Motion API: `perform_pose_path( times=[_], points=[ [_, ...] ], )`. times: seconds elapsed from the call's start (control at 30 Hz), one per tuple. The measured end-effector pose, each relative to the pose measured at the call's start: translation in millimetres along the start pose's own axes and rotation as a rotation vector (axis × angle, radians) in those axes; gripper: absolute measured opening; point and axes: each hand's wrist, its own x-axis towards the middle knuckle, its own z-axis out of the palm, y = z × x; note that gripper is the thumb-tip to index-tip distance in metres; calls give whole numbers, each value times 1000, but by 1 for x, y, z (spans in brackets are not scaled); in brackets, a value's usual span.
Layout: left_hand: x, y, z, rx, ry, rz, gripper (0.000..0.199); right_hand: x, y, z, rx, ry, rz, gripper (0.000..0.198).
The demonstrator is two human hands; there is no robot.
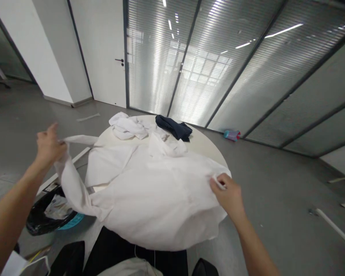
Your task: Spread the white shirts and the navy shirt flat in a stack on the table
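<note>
"Fingers [225,179] of the right hand [230,196]: pinched or spread?"

"Pinched, thumb against fingertips, on a fold at the garment's [155,199] right side. The bare forearm slants up from the lower right, and the back of the hand faces up."

"And the left hand [49,146]?"

"Held out beyond the table's [211,147] left side, the arm stretched up from the lower left. It grips part of a sleeve [73,186], with one digit pointing up. Blur hides exactly how the others curl."

"Where does the garment lie?"

"Across the round table, spread between both hands, its near edge hanging over toward the person's lap."

"What is the cloth like?"

"White, thin and soft, fairly smooth across the middle. It crumples where the sleeve joins, then the sleeve droops in a loose, narrow loop."

"Anything beyond it?"

"A rumpled white bundle [128,127] on the table's far left, and a dark navy cloth [174,127] folded into a compact strip beside it. The tabletop is pale and smooth. Down on the left, a shiny, wrinkled black bag [36,219] lines a blue bin [72,221]."
</note>
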Motion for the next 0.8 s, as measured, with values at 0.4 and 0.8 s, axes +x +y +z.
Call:
perform_pose_path(
  times=[0.4,0.8],
  points=[
    [53,90,185,-6,-560,301,36,117,-15,73,234,-401,-115,23],
    [46,92,154,-387,1,168,17,173,2,39,413,464,-35,26]
  ],
)
